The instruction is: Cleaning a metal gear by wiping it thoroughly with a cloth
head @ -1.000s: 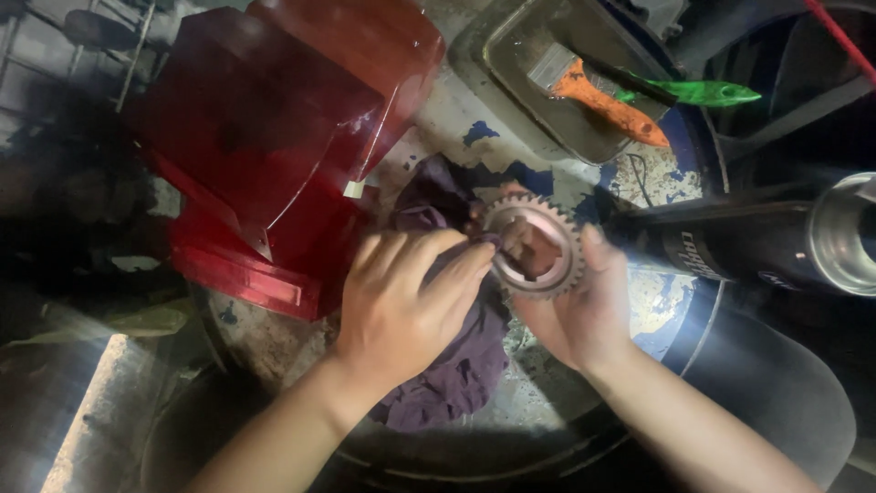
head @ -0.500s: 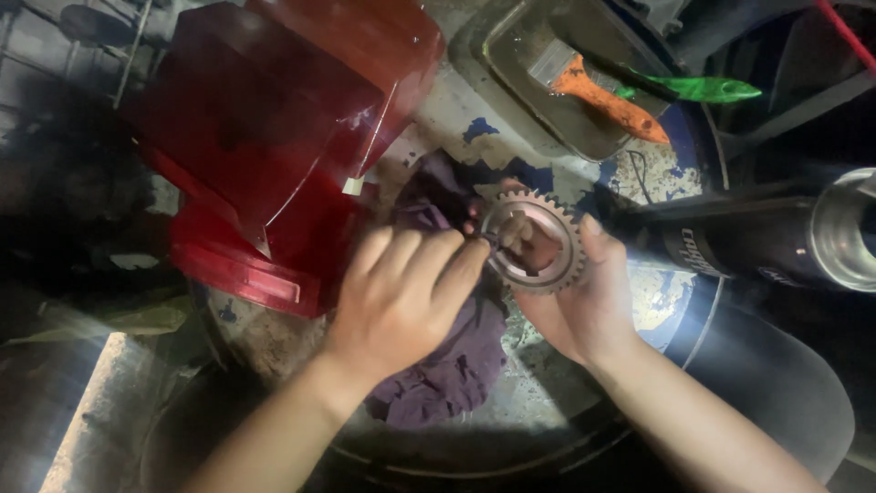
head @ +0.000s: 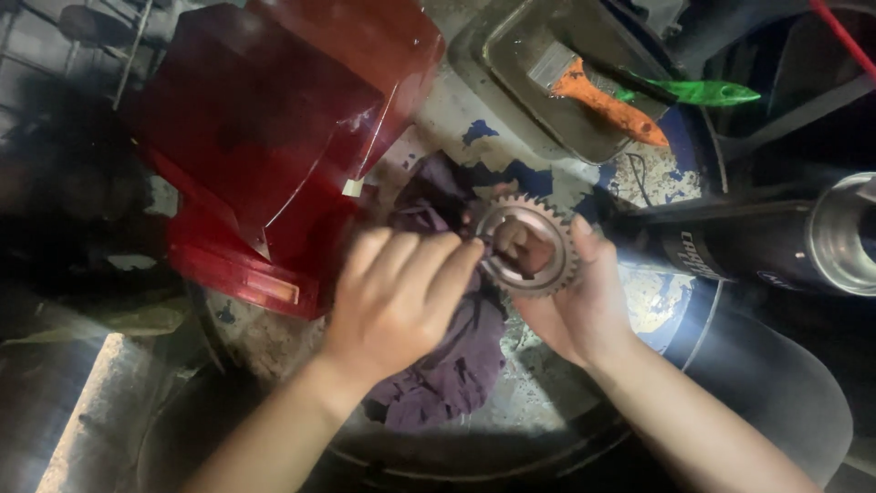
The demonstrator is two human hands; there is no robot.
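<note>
A red plastic cover lies at the left. Beside it the left hand is closed on a purple rag, its fingertips now pressing at the rim of the gear rather than its centre as before, so the wiping looks to be moving around. The right hand cups and grips the gear from below. A paintbrush rests in a tray.

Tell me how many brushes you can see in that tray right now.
2. An orange-handled paintbrush lies flat in the grey tray at top centre; a green-handled brush rests across the tray's right rim, beside it. The tray's far end is cropped, so more may be hidden.
</note>
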